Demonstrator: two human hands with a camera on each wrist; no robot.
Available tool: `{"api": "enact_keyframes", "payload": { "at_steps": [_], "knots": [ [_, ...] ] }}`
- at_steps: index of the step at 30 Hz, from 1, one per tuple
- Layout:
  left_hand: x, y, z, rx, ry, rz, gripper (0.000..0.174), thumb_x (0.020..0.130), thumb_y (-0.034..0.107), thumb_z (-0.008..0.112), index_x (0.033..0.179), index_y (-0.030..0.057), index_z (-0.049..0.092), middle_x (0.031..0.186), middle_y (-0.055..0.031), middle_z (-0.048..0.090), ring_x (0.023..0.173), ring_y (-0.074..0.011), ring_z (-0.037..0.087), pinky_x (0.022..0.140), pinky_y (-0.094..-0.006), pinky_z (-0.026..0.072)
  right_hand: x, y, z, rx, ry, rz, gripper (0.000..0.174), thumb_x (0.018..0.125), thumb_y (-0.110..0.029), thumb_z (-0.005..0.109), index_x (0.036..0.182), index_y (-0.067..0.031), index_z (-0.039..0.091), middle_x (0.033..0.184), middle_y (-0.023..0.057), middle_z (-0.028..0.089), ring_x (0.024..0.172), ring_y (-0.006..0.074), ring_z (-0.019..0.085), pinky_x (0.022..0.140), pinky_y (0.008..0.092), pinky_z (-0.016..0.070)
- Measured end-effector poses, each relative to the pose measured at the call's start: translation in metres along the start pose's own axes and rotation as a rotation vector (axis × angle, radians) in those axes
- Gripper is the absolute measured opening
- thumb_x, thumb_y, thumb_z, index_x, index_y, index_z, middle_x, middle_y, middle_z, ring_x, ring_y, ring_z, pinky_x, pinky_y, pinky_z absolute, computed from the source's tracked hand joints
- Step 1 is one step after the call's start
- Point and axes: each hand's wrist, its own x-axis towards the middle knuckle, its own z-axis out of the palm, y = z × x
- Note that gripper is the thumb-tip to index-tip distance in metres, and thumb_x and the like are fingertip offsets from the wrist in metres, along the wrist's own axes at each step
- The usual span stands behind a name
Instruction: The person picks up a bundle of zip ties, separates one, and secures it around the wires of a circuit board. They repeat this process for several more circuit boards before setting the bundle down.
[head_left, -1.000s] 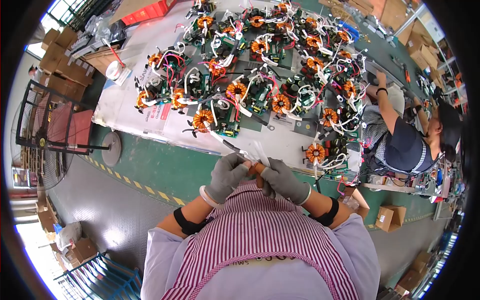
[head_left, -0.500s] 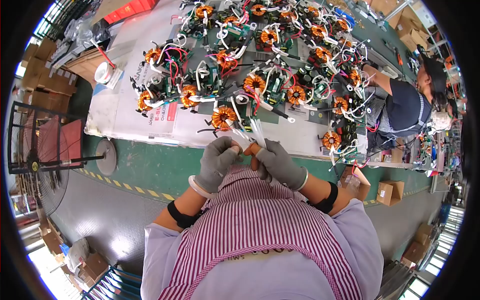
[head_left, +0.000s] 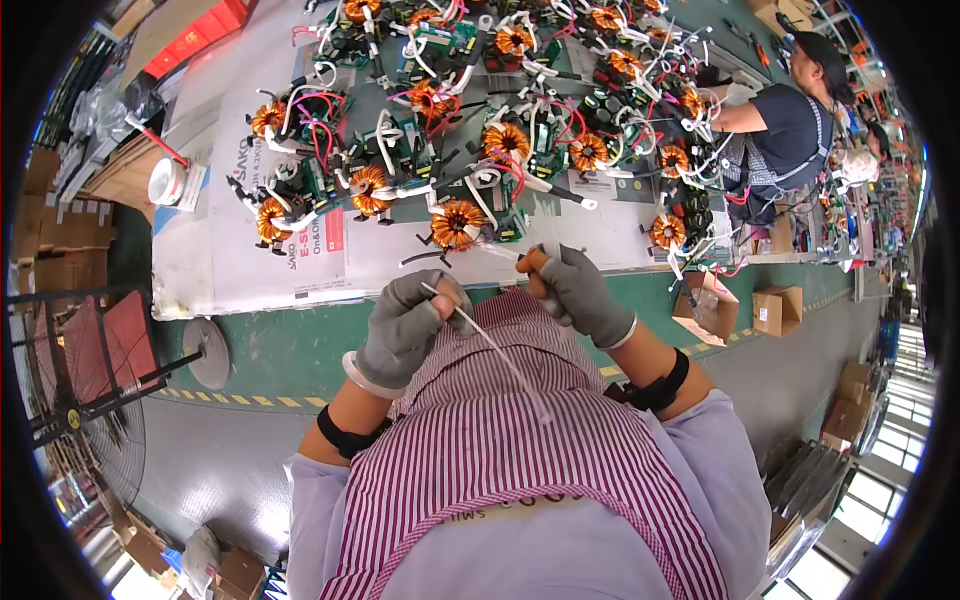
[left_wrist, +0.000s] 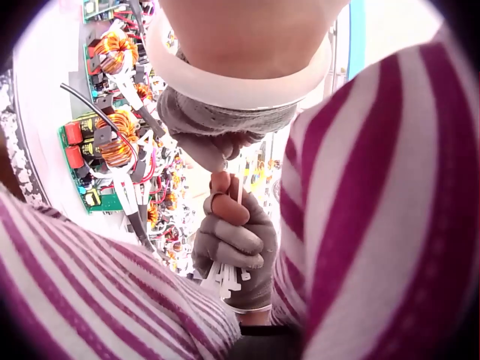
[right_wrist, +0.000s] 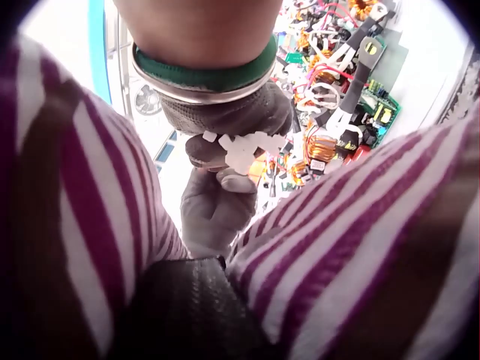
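Note:
My gloved left hand (head_left: pixel 405 330) pinches a single white cable tie (head_left: pixel 497 350) between thumb and forefinger. The tie slants down across the striped apron in the head view. To its right, my gloved right hand (head_left: pixel 580 295) grips a bundle of white cable ties (left_wrist: pixel 225 277), their square heads poking out below the curled fingers in the left wrist view. Bare fingertips show through both gloves. In the right wrist view, the tie heads (right_wrist: pixel 244 154) jut out beside the right hand. Both hands are above the apron, near the table's front edge.
Several circuit boards with copper-wound coils (head_left: pixel 456 224) and loose cables cover the table (head_left: pixel 215 260). A white tub (head_left: pixel 167 182) stands at its left. Another person (head_left: pixel 780 130) works at the right. A floor fan (head_left: pixel 100 390) and cardboard boxes (head_left: pixel 706 308) are around.
My hands were together at the bundle and have moved apart. The left hand now holds one cable tie drawn away from it. The head view has shifted, and the other person's posture has changed.

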Motion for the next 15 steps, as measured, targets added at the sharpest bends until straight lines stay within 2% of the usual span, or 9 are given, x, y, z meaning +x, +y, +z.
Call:
{"api": "enact_keyframes", "payload": {
  "at_steps": [2,3,7,10,13,15],
  "knots": [
    [0.008,-0.003,0.007,0.068,0.01,-0.011,0.012,0.084,0.012,0.055,0.083,0.0002,0.055,0.08,-0.0088,0.055,0.065,-0.0145,0.053,0.063,-0.0266,0.046,-0.003,-0.002,-0.005,-0.008,-0.1,0.035,0.028,0.085,-0.024,0.045,0.097,-0.0012,0.056,0.063,0.004,0.055,0.036,0.0055,0.043,0.03,0.0186,0.0325],
    [0.015,-0.011,0.005,0.1,0.023,-0.015,0.011,0.084,0.011,0.055,0.084,0.0,0.055,0.081,-0.0088,0.055,0.066,-0.0146,0.053,0.064,-0.0265,0.046,-0.006,-0.008,0.004,-0.102,-0.207,-0.01,0.025,0.084,-0.023,0.049,0.093,-0.0008,0.057,0.065,0.0038,0.055,0.036,0.004,0.042,0.029,0.018,0.0294],
    [0.032,-0.03,0.013,0.291,0.082,0.031,0.011,0.084,0.01,0.055,0.086,-0.0002,0.055,0.082,-0.0079,0.055,0.073,-0.0137,0.055,0.066,-0.0264,0.0454,-0.017,-0.015,0.003,0.155,-0.305,0.089,0.025,0.082,-0.025,0.058,0.089,-0.0014,0.058,0.067,0.0033,0.054,0.036,0.0027,0.039,0.03,0.0175,0.0269],
    [0.044,-0.043,0.012,0.639,0.019,0.123,0.013,0.079,0.01,0.059,0.089,0.0019,0.057,0.085,-0.008,0.056,0.08,-0.0183,0.056,0.069,-0.0313,0.0457,-0.011,0.005,-0.02,0.393,-0.3,0.061,0.023,0.082,-0.024,0.058,0.087,-0.0012,0.057,0.062,0.0027,0.052,0.036,0.0033,0.039,0.03,0.0176,0.0269],
    [0.069,-0.042,0.014,1.538,0.016,0.272,0.022,0.073,0.011,0.062,0.094,0.0069,0.059,0.091,-0.0082,0.056,0.088,-0.0242,0.054,0.075,-0.0367,0.044,-0.01,0.003,-0.043,0.146,-0.196,0.091,0.022,0.079,-0.023,0.06,0.087,-0.0022,0.057,0.056,0.0017,0.05,0.037,0.0043,0.04,0.03,0.0183,0.0283],
    [0.078,-0.053,0.007,1.828,-0.027,0.221,0.027,0.071,0.013,0.063,0.097,0.0108,0.059,0.093,-0.0077,0.055,0.09,-0.0264,0.052,0.078,-0.0385,0.0423,-0.011,0.007,-0.054,0.155,-0.025,0.062,0.022,0.077,-0.023,0.063,0.085,-0.0029,0.057,0.054,0.001,0.048,0.037,0.0049,0.041,0.031,0.0186,0.0294]
  ]
}}
